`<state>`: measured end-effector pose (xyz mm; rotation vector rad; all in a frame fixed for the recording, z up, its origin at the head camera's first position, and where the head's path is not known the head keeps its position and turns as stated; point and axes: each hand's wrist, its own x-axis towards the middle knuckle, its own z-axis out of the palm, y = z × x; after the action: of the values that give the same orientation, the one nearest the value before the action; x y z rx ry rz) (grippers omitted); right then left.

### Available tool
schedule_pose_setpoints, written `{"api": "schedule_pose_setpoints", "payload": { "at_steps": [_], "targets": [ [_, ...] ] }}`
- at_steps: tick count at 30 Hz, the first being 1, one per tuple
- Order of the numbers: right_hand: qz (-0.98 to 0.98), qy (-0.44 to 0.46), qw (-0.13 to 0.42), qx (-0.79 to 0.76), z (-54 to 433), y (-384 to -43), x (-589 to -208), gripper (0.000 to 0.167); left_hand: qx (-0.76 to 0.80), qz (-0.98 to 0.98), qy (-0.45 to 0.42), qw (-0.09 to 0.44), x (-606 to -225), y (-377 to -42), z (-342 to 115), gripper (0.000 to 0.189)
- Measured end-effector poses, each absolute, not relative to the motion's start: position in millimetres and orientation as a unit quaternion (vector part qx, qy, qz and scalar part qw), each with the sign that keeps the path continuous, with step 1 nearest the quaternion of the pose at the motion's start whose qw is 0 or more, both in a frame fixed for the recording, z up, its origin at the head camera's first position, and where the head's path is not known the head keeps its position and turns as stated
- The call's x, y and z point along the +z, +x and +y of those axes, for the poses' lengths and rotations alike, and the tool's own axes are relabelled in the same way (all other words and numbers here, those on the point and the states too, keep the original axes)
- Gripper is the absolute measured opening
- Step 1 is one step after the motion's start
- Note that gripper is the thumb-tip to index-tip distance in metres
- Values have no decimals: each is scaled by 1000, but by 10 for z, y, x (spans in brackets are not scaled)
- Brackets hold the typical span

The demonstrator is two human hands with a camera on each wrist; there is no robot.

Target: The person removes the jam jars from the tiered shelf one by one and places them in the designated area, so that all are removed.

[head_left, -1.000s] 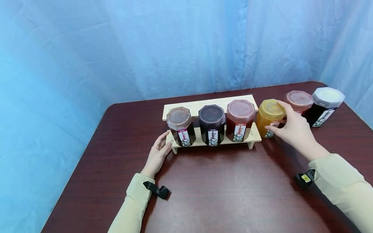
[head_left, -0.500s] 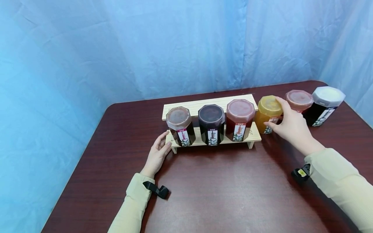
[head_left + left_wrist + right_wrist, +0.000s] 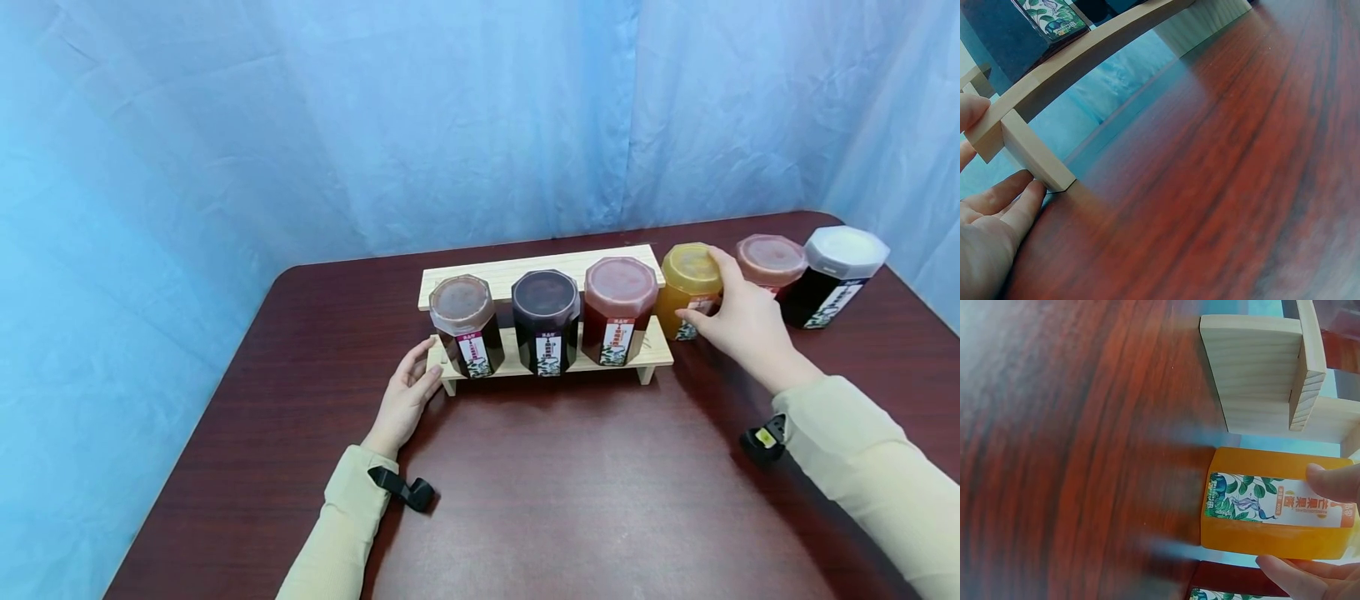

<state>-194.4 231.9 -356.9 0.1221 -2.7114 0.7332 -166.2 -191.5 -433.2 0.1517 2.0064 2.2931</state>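
Head view shows, nearest, the left hand (image 3: 397,408), thumb and fingers holding the left end of the wooden rack (image 3: 525,271). Farther, the right hand (image 3: 750,329) is the closer one to the yellow jar (image 3: 678,287); thumb in front, it clamps this upright jar, just right of the rack. Its label (image 3: 1260,503) seems to say 芒果 (mango), brand unreadable. Beyond stands a black jar (image 3: 832,283).
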Motion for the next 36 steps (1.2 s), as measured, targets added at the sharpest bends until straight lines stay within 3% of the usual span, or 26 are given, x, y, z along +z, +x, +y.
{"api": "schedule_pose_setpoints", "payload": {
  "at_steps": [36],
  "targets": [
    [-951,54,175,248,2367,-1922,-3600,90,758,649,46,45,-4298,-1638,-1905,51]
  ]
}}
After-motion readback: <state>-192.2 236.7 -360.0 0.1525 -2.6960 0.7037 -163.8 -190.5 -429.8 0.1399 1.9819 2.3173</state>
